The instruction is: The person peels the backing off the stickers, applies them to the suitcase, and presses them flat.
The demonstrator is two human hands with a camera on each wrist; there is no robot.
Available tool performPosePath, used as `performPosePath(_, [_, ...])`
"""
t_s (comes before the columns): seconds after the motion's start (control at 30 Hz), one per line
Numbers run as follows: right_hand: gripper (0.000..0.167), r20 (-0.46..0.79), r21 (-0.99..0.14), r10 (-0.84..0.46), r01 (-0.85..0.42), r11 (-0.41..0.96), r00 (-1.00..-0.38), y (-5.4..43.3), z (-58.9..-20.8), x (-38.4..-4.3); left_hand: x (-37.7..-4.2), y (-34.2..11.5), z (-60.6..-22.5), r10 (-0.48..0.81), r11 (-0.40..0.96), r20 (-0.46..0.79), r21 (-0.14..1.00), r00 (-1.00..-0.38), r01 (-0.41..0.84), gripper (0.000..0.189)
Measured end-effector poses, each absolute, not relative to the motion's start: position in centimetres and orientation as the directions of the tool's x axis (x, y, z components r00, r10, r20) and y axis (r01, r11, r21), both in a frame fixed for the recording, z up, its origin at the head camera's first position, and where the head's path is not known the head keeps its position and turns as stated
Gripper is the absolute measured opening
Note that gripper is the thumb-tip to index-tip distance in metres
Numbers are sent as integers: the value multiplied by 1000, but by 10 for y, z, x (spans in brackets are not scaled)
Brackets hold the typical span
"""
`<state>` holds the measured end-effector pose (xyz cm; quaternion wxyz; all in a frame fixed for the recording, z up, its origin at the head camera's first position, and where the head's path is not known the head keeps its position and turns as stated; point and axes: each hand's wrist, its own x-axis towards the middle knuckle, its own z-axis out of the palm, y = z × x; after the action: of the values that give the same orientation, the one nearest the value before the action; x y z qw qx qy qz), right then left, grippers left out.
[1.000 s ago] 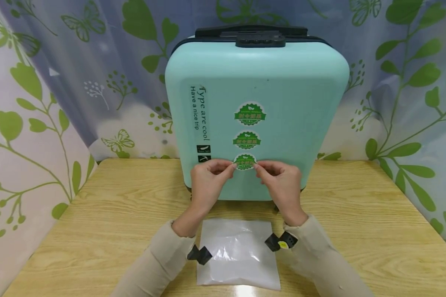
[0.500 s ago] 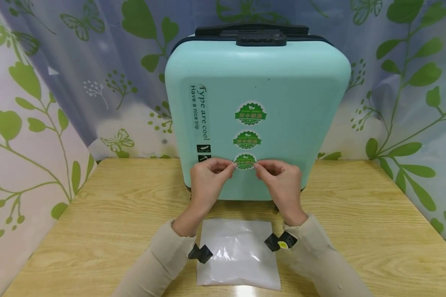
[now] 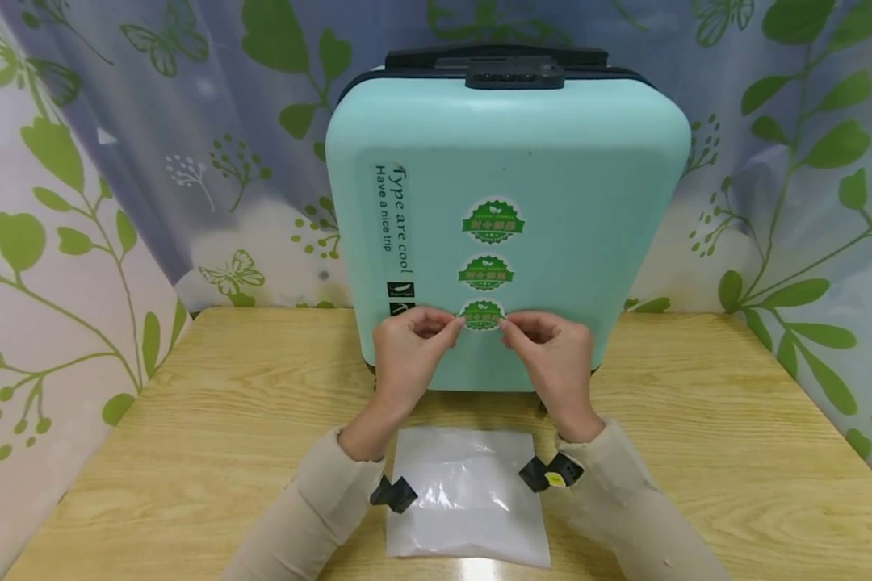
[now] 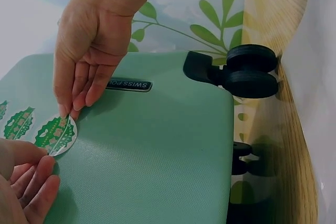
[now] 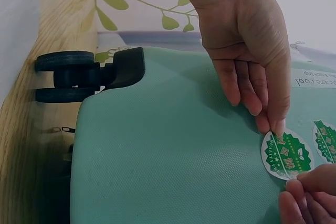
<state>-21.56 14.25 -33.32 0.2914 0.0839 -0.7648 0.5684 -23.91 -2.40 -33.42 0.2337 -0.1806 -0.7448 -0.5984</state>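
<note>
A mint-green hard-shell suitcase (image 3: 567,210) stands upright on the table. Its front carries two green-and-white round stickers, an upper sticker (image 3: 492,221) and a middle sticker (image 3: 485,273). Below them is a third such sticker (image 3: 482,315), lying against or close over the shell, with a faint crease line in the right wrist view. My left hand (image 3: 410,355) pinches its left edge between thumb and index finger. At the opposite edge, my right hand (image 3: 555,355) pinches it the same way. The other fingers of both hands are bent.
On the wooden table (image 3: 225,452), between the forearms, lies a clear plastic sheet or bag (image 3: 468,508). Black suitcase wheels (image 4: 251,71) show at its lower corners. A leaf-patterned curtain (image 3: 262,202) hangs behind, and black lettering (image 3: 392,218) runs down the suitcase's left side.
</note>
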Motion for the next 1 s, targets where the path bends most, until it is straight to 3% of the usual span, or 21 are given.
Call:
performPosePath(0.23, [13,551,-814,212,-465,348,-807,142,-335,-215,-239,-23,-335,-12,204,576,802,-817,562,14])
performPosePath(0.53, [9,710,-645,178,-528,552,-681,139,-339,-217,-239,-23,-335,-18,209,579,800,-815,563,13])
performPosePath(1.0, [9,731,-631,187,-546,551,-656,139,-339,-218,-240,-23,-337,-22,203,614,775,-789,598,12])
